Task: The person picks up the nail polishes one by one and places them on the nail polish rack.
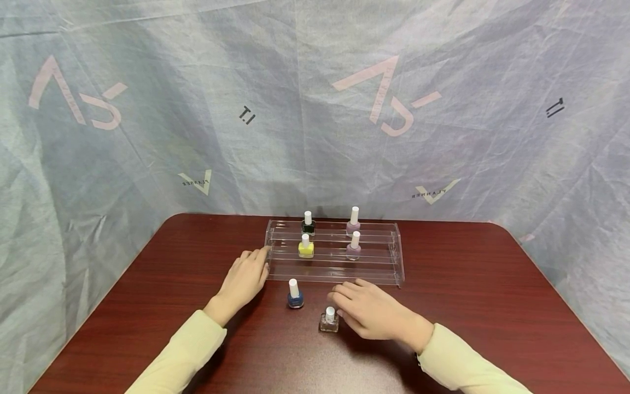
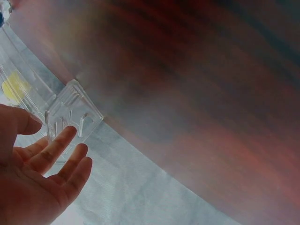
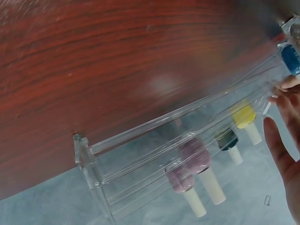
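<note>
A clear stepped rack stands near the back of the table, holding several white-capped nail polish bottles. My left hand is at the rack's left end, its fingers relaxed; in the left wrist view the fingertips overlap the clear end panel. In front of the rack, a blue nail polish bottle stands upright. Nearer to me is a clear, glittery nail polish bottle, also upright. My right hand hovers just right of that bottle with fingers loosely bent, holding nothing.
On the rack's left side are a black bottle and, one step lower, a yellow bottle. Two mauve bottles, one upper and one lower, stand on the right. A grey printed cloth hangs behind the dark red table.
</note>
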A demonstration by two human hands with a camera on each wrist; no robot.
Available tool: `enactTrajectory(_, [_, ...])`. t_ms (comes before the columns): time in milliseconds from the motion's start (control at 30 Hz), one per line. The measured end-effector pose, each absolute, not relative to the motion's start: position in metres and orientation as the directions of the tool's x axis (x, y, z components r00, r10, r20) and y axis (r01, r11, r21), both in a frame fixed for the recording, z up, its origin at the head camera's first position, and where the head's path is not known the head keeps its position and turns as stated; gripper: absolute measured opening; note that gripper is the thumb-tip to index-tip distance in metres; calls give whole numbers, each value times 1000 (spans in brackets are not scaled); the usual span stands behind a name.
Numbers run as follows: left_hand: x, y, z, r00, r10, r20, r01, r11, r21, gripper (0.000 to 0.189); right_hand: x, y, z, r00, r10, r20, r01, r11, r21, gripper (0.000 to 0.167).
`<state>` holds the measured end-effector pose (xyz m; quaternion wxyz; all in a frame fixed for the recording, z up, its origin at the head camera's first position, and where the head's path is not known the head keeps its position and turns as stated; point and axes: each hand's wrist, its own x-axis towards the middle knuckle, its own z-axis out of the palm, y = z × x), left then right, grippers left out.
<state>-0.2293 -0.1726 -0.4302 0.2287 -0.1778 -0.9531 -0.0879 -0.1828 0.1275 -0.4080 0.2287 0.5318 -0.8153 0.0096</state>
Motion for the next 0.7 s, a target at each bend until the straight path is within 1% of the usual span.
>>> enactTrajectory(300, [-229,-173,-430,-847,293,443,373,922,104,39,-178,123,-412,-317,-872,372,-888,411,206,26])
enactTrajectory(700, [-229,-173,-430,-848,295,439,373,922,101,40,-176,117,-420,-278,-881,383,-885,390,253,25])
